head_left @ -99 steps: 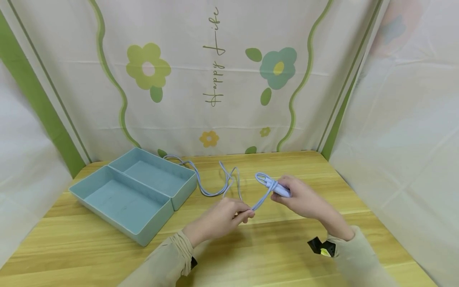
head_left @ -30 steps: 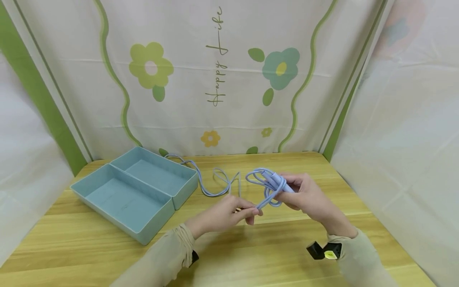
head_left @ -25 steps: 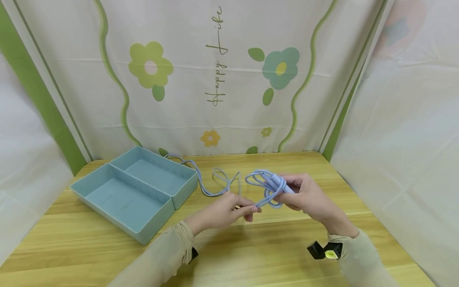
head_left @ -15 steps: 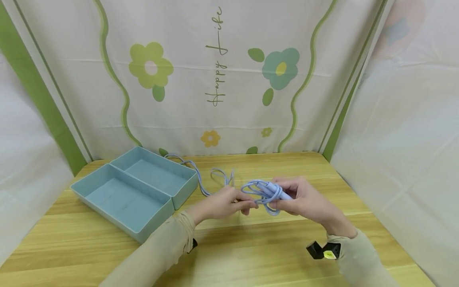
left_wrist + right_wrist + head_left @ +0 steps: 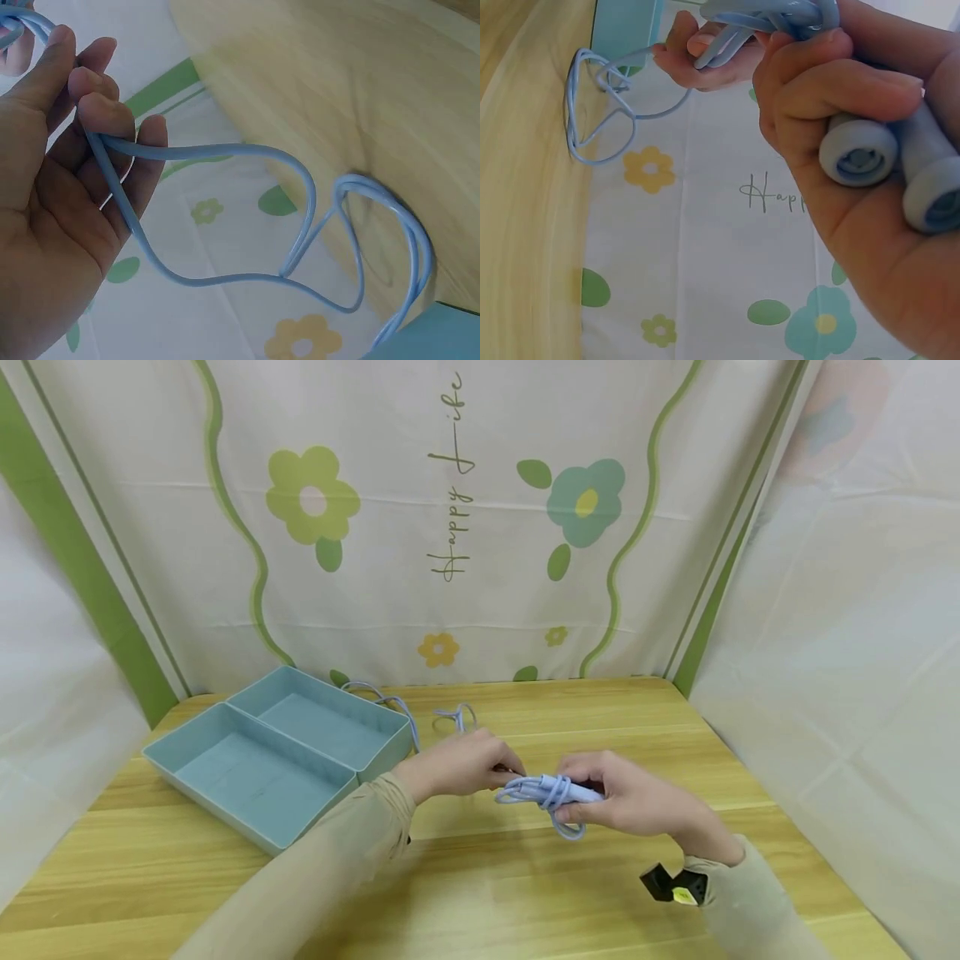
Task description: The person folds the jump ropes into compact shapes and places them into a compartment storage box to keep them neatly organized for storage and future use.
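Note:
A light-blue jump rope is gathered at the middle of the table. My right hand (image 5: 633, 797) grips its two handles (image 5: 859, 146) side by side, their round ends showing in the right wrist view. Several turns of cord (image 5: 557, 792) wrap around the handles, and loops stick out on the left and below. Close beside the bundle, my left hand (image 5: 457, 764) pinches the doubled cord (image 5: 217, 281) between thumb and fingers. From there the cord trails back over the table, partly hidden behind the left hand in the head view.
Two blue-grey open boxes stand side by side at the left, a front box (image 5: 258, 785) and a back box (image 5: 322, 718). Loose cord (image 5: 456, 717) lies near the table's back edge and runs behind the back box. A flowered curtain (image 5: 480, 527) hangs behind the wooden table (image 5: 510, 902).
More cord has been wound around the handles. Over the last second my left hand has moved up and slightly left, my right hand has lowered, and the loose cord on the table has shifted.

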### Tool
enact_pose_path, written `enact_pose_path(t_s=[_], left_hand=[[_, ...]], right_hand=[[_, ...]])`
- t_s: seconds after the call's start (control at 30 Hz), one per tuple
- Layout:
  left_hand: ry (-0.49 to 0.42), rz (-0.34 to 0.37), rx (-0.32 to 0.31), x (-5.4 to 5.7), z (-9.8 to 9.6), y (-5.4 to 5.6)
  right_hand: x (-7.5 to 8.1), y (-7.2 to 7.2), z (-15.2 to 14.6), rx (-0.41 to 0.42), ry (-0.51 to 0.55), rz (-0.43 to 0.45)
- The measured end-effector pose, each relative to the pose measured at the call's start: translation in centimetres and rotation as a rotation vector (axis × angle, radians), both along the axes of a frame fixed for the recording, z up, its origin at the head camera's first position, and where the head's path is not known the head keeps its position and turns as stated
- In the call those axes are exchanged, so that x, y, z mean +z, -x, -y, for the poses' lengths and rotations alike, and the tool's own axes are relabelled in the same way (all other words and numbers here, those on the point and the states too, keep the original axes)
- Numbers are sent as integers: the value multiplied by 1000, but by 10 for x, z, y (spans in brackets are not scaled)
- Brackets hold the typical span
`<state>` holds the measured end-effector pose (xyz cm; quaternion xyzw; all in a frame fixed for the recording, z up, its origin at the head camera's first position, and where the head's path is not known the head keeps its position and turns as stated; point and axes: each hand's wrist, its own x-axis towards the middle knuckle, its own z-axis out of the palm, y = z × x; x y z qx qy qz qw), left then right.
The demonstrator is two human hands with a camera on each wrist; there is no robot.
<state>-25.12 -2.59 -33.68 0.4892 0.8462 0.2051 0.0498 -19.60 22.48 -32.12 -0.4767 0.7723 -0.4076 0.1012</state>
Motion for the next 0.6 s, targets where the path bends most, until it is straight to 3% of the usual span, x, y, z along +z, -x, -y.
enact_pose_path(t_s=[0.27,0.43,0.6], left_hand=[[71,-89,14,14,-3,-3],[79,-65,-1,25,-3,-5],[87,-53,-3,34,-6,-8]], right_hand=[[5,-5,3,-60,-70,-88],[5,-11,9,-86,-115,-197],[5,-20,16,-166,-231,-266]])
